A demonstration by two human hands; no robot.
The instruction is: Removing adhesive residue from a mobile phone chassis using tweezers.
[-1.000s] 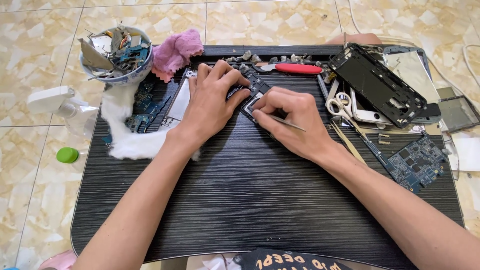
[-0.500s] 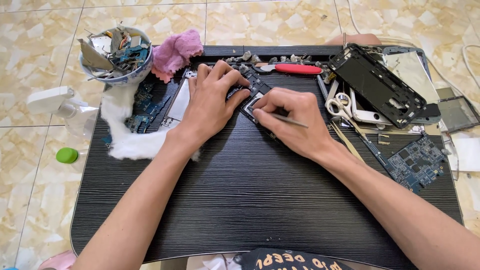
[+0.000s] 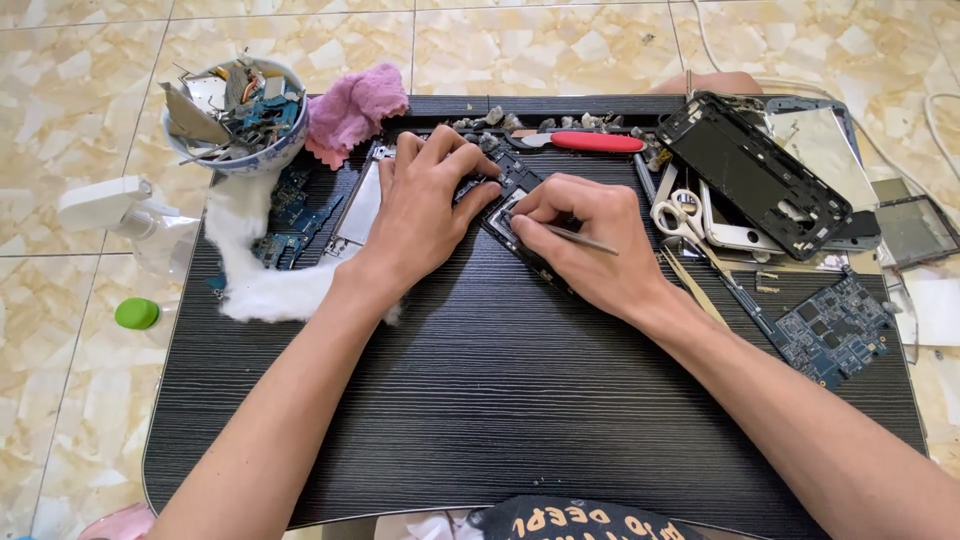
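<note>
**Fingers on a small dark part, black table**

Fingers of the right hand [image 3: 585,235] pinch a thin metal tool [image 3: 572,236], its tip set on a small dark part [image 3: 517,225] at the table's far middle. Left hand [image 3: 425,205] lies flat, fingers spread and pressing on the same part's far end; it grasps nothing.

Surroundings, on the black table [image 3: 500,400]:
- Left: white cotton wad [image 3: 250,270] partly covering a blue circuit board [image 3: 290,215]; bowl of scrap parts [image 3: 235,115]; pink cloth [image 3: 352,108].
- Far edge: red-handled knife [image 3: 590,142] among grey crumbs.
- Right: black phone frame [image 3: 755,170], scissors [image 3: 682,215], second blue circuit board [image 3: 835,330], glass panels at the table's corner.
- Floor, left: white spray bottle [image 3: 125,215], green cap [image 3: 137,313].

Pose: both forearms reach in from the near edge and converge on the part; right wrist rests on the table, knuckles raised. Hands hide most of the part.
</note>
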